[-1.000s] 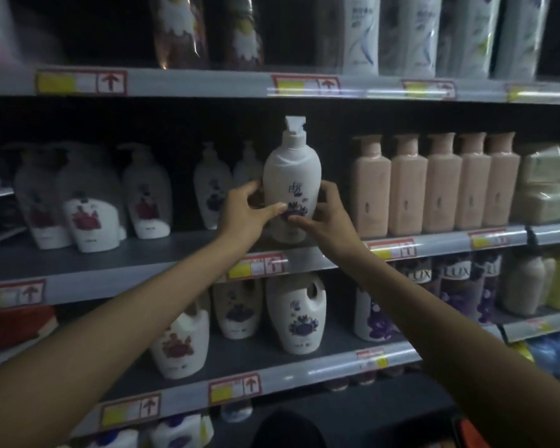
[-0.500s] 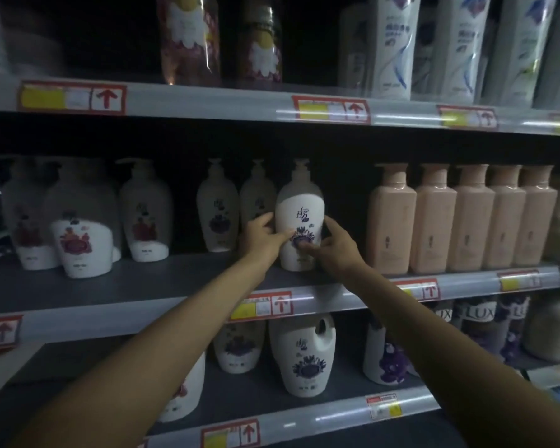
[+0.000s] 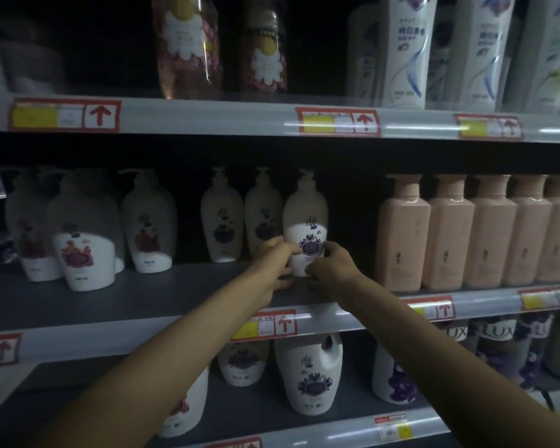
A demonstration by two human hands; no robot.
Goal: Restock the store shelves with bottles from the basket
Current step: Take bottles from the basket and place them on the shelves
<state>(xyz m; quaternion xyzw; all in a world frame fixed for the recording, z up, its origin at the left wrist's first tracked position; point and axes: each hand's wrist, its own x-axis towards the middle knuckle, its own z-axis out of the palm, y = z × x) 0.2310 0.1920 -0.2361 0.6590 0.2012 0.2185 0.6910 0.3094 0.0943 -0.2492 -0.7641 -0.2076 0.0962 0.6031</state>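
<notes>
Dim store aisle, grey metal shelving in three visible tiers, stock facing forward.

Left hand (image 3: 272,257): fingers curled round the lower left side of a white pump bottle (image 3: 305,218), thumb lying across the purple flower label.
Right hand (image 3: 332,265): clamped on the lower right side of the same bottle, opposite the left hand. Both forearms reach up from the bottom of the view.

White pump bottle: upright between the two hands, on the middle shelf (image 3: 110,299), set back from its front edge. The base looks to be down on the shelf, though the hands cover part of it.

Just left of the left hand: two matching purple-flower pump bottles (image 3: 222,218), upright in a row with the held one.
Further left: white pump bottles with red flower labels (image 3: 149,227), several deep, some blurred.
Right of the right hand, a gap apart: a row of pink rectangular pump bottles (image 3: 450,234), shoulder to shoulder.

Below the hands: a red and yellow price label (image 3: 265,324) on the shelf rail, then on the lower shelf a white handled jug (image 3: 309,373) with the same purple flower. Beyond it to the right are bottles marked LUX (image 3: 495,344).

Above the hands: the upper shelf rail (image 3: 207,119) with more arrow labels. It carries clear bottles with pink floral print (image 3: 188,43) and, to the right, tall white bottles (image 3: 404,50).
</notes>
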